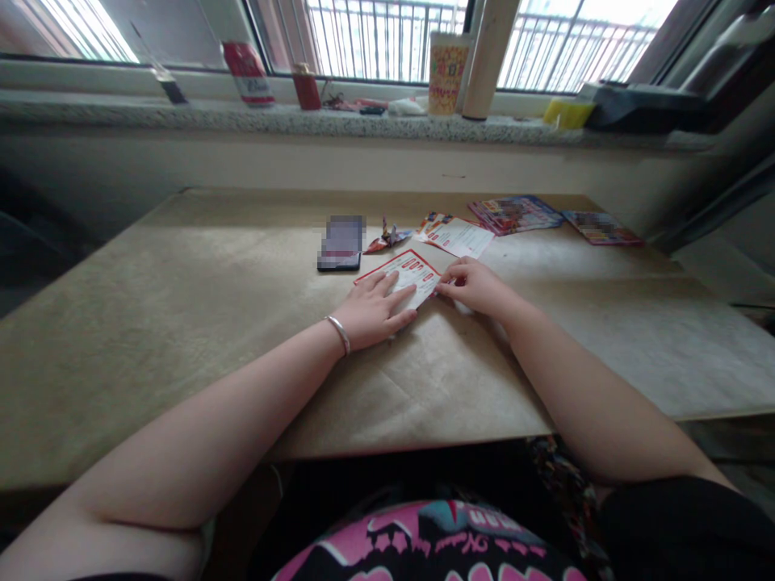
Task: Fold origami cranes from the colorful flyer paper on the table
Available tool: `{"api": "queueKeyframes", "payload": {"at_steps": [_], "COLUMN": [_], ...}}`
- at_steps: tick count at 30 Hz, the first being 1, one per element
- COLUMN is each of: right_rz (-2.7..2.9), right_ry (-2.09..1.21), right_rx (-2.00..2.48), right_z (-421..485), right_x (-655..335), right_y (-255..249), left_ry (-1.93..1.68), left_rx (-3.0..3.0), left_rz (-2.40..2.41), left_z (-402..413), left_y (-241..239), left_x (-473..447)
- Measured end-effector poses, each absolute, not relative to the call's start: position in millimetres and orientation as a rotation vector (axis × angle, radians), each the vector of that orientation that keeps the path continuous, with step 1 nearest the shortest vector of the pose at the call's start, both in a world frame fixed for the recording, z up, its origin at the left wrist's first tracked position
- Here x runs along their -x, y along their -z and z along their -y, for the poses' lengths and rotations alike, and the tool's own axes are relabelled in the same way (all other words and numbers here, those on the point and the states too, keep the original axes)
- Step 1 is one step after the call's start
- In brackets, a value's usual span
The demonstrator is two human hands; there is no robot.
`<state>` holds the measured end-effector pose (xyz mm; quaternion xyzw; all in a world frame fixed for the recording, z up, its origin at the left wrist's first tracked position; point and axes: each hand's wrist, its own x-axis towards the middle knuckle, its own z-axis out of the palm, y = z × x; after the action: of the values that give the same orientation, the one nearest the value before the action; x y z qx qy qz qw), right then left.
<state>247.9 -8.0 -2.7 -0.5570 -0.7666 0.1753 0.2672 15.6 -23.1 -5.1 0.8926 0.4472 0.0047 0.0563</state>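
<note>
A red-and-white printed paper sheet [415, 270] lies on the brown paper-covered table [211, 307]. My left hand [372, 311], with a silver bracelet on the wrist, rests flat on the sheet's near left part, fingers spread. My right hand [475, 286] pinches the sheet's right edge with curled fingers. A folded paper crane [387, 238] sits just beyond, beside a dark phone [341, 242].
More printed sheets [460, 236] and leaflets [517, 214] lie at the back right, another [601, 227] further right. The windowsill holds a red can [248, 74], a small red bottle [306, 86], a paper cup [448, 73] and a yellow object [567, 113].
</note>
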Motion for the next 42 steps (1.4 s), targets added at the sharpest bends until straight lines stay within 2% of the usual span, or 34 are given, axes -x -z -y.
{"api": "queueKeyframes", "payload": {"at_steps": [12,26,34,42], "right_rz": [2.027,1.804,1.959,1.918], "right_ry": [-0.352,-0.728,-0.548,-0.43], "right_rx": [1.681,1.618,1.667,1.742], "right_z": [11.2,8.6,9.1,-0.1], "right_x": [-241.8,-247.8,-257.3,-269.7], "right_y": [4.5,1.7,-4.4,3.8], "left_ry": [-0.036,-0.028,-0.048,-0.159], "left_rx": [-2.672,-2.759,-2.825,-2.918], "left_rz": [-1.399,-1.286,-1.248,-0.918], "left_z": [24.4,26.3,28.7,31.6], "left_y": [2.7,5.4,3.8,1.3], "left_x": [-18.1,-13.4,-13.3,-17.6]}}
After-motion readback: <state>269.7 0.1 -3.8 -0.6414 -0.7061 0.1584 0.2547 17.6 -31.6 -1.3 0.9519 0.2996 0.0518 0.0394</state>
